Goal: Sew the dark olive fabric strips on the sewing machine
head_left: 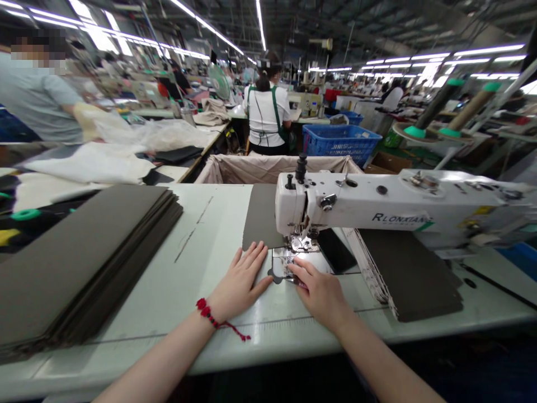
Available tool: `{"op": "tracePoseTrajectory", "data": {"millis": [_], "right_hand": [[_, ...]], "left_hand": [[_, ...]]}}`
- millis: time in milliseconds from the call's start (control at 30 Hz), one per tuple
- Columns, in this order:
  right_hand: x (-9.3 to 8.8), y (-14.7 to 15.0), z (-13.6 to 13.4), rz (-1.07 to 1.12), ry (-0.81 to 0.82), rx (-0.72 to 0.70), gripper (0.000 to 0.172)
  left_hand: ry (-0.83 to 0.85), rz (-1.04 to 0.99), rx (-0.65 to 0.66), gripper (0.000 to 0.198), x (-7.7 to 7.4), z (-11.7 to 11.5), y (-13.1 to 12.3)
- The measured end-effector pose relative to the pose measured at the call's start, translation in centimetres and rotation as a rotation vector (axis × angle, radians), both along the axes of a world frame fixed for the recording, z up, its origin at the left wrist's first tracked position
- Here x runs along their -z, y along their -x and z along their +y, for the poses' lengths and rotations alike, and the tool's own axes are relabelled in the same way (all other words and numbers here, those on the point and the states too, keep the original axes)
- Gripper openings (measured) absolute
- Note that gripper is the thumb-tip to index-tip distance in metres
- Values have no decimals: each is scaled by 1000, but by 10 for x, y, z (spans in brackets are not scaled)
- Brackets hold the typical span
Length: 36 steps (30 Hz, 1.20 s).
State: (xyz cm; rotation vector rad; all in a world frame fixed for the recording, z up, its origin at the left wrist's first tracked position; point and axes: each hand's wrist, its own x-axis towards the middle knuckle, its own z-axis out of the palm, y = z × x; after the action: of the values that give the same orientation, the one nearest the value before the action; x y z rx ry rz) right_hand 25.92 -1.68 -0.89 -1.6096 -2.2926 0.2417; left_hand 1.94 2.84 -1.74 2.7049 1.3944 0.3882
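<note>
My left hand lies flat on the pale green sewing table, fingers spread. Its fingertips rest on the near edge of a dark grey fabric panel, which runs under the head of a white sewing machine. My right hand is at the metal needle plate, just in front of the presser foot. Its index finger reaches onto the plate, with the thumb and other fingers curled below. A small dark, shiny thing shows under those fingers, too hidden to name.
A tall stack of dark grey panels covers the table's left side. More panels lie at right, beside a black phone. Behind the table are a cloth-lined bin, a blue basket and a seated person. Another person stands left.
</note>
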Motion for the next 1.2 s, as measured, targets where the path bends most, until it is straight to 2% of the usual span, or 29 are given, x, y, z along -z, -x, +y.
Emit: {"op": "tracePoseTrajectory", "data": {"millis": [200, 300, 533, 600, 667, 767, 867, 933, 1033, 1133, 1200], "right_hand": [[-4, 1, -1, -5, 1, 7, 46], [-6, 1, -3, -4, 3, 18, 44], [-11, 1, -7, 5, -15, 18, 44], [-11, 1, -7, 11, -24, 21, 44], [-10, 0, -8, 26, -28, 24, 43], [-7, -2, -8, 70, -32, 25, 41], [-8, -6, -7, 139, -34, 13, 37], [-11, -9, -7, 198, -37, 6, 33], [-17, -17, -14, 301, -44, 25, 28], [-21, -24, -36, 392, -52, 80, 27], [-20, -28, -59, 482, -33, 133, 29]], "left_hand": [[-34, 2, 9, 69, 6, 0, -1], [-21, -22, -4, 69, 3, -1, -3], [-50, -77, -209, 54, -27, 12, 11], [-59, -62, -274, 57, -28, 14, 18], [-61, -32, -304, 62, -22, 11, 25], [-12, 28, -300, 67, -6, -4, 42], [64, 86, -304, 59, 3, -28, 69], [108, 87, -300, 57, 3, -45, 90], [179, -22, -277, 54, -1, -68, 113], [187, -140, -228, 38, -4, -86, 120], [179, -184, -148, 29, -6, -91, 117]]}}
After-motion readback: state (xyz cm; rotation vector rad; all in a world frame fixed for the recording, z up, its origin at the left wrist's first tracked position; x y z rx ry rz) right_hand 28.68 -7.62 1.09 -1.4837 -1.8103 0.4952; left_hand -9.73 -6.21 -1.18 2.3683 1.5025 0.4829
